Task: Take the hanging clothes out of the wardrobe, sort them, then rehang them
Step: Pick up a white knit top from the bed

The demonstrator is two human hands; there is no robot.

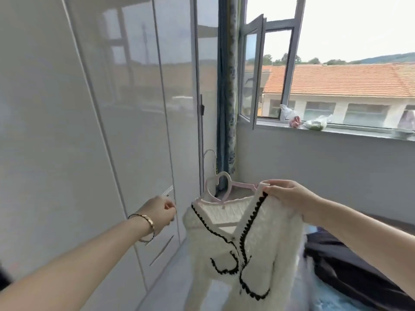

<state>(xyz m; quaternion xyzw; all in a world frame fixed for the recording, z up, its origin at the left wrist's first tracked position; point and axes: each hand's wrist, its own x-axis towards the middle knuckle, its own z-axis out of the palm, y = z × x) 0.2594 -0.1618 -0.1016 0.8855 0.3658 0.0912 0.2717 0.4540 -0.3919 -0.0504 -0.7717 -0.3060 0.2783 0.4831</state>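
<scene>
Wardrobe doors, glossy white, stand closed. Just right of the wardrobe a white knit cardigan with black trim hangs on a pink hanger. It looks light, soft and stretchy, and is probably best carried by the hanger. The right grip pinches its shoulder at the hanger's end. The left grip, nearer the wardrobe, is curled with nothing visible inside. The cardigan's lower edge is blurred.
</scene>
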